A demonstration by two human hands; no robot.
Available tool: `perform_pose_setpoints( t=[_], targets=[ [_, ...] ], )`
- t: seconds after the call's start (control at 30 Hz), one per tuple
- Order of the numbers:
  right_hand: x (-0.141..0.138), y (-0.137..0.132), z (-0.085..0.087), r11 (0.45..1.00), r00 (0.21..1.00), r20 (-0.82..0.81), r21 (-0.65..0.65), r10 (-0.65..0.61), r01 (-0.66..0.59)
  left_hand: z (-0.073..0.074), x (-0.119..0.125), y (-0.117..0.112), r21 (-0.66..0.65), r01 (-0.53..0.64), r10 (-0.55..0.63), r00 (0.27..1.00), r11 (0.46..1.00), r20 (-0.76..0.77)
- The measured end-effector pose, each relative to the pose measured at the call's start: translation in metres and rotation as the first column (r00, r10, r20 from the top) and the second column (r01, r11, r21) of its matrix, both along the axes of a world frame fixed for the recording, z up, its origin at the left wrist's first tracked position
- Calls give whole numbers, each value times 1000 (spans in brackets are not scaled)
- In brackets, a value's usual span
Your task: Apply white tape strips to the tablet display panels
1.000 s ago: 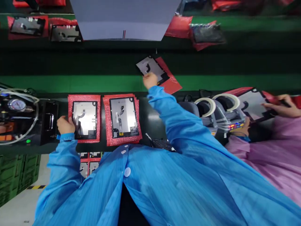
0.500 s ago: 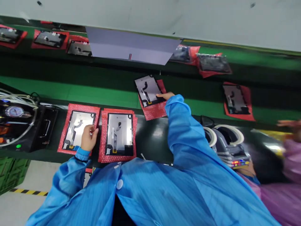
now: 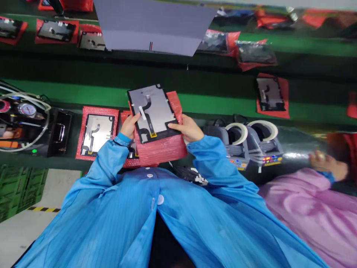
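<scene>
Between both hands I hold a display panel (image 3: 160, 109), silver-backed with a black border and a dark flex cable, lying on a red bubble-wrap bag (image 3: 164, 152). My left hand (image 3: 129, 125) grips its left edge, the thumb on top. On the right edge, my right hand (image 3: 191, 128) pinches panel and bag together, thumb over the panel. Beneath them, mostly covered, lies another panel on red bubble wrap (image 3: 131, 162). To its left a further display panel (image 3: 98, 136) rests on its own red bubble wrap (image 3: 80, 149).
Two tape dispensers (image 3: 264, 143) with white rolls stand on the right, near a co-worker's hand (image 3: 327, 163) and pink sleeve. A black machine with a pressure gauge (image 3: 27, 109) sits at left. Beyond runs a green belt (image 3: 217, 98) carrying another panel (image 3: 270, 94).
The panel and its red bag have come off the belt towards me and leftward in my right hand. My left hand has left the left panel's edge and taken hold too.
</scene>
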State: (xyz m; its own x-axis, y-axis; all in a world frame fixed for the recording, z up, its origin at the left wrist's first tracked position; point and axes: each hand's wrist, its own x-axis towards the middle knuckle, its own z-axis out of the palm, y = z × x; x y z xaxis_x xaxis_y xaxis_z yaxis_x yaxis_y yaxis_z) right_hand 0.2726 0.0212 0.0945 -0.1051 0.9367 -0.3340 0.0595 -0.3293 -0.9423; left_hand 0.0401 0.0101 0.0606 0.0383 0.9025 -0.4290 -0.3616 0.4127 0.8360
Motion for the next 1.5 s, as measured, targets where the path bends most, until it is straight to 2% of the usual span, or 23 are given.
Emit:
perform_pose_setpoints(
  t=[0.1, 0.17, 0.23, 0.3, 0.37, 0.43, 0.57, 0.63, 0.73, 0.8, 0.83, 0.9, 0.97, 1.1, 1.17, 1.23, 1.33, 1.43, 1.5],
  targets=[
    [-14, -33, -26, 974, 954, 241, 179, -180, 139, -9, -20, -25, -41, -48, 42, 991, 998, -123],
    [-26, -46, -42, 982, 946, 282, 142, -158, 122, -16, -29, -38, -66, -35, 25, 989, 997, -144],
    [-40, -53, -55, 999, 984, 170, 8, -45, 44, -21, -33, -45, -72, -7, -3, 990, 997, -144],
    [-53, -57, -66, 996, 1000, 9, -83, -26, 27, -26, -35, -45, -71, -9, -5, 980, 997, -199],
    [-61, -60, -73, 988, 990, -76, -108, -120, 111, -29, -39, -40, -99, -40, 1, 933, 994, -359],
    [-63, -63, -75, 974, 974, -92, -110, -209, 199, -30, -44, -35, -150, -74, -15, 856, 986, -516],
    [-54, -81, -69, 953, 948, -121, -102, -296, 284, -31, -53, -28, -193, -48, -88, 766, 980, -637],
    [-46, -93, -66, 948, 943, -127, -121, -308, 293, -30, -52, -27, -176, 13, -139, 677, 984, -723],
    [-36, -109, -66, 942, 943, -112, -160, -314, 295, -29, -48, -28, -182, 163, -237, 444, 970, -864],
    [-34, -118, -69, 936, 938, -106, -171, -329, 309, -29, -45, -29, -235, 252, -301, 266, 939, -916],
    [-34, -121, -71, 932, 936, -106, -176, -337, 316, -29, -45, -29, -263, 274, -324, 207, 925, -923],
    [-36, -127, -74, 930, 934, -110, -186, -341, 318, -28, -47, -30, -296, 293, -343, 127, 909, -931],
    [-41, -130, -76, 930, 934, -122, -198, -336, 309, -28, -49, -30, -296, 299, -335, 85, 907, -938],
    [-44, -134, -73, 925, 929, -131, -209, -347, 317, -29, -42, -37, -253, 334, -285, 49, 908, -957],
    [-41, -134, -71, 918, 923, -116, -205, -368, 340, -32, -36, -40, -227, 349, -270, 79, 909, -960],
    [-39, -134, -69, 916, 925, -94, -207, -368, 343, -36, -36, -40, -195, 346, -256, 141, 918, -956],
    [-42, -132, -71, 931, 944, -67, -201, -324, 305, -42, -52, -34, -177, 290, -244, 212, 940, -946],
    [-56, -127, -78, 950, 958, -66, -166, -280, 266, -46, -75, -28, -174, 205, -224, 249, 963, -942],
    [-68, -123, -82, 969, 978, -8, -134, -211, 208, -48, -86, -26, -147, 168, -191, 285, 975, -939]
  ],
)
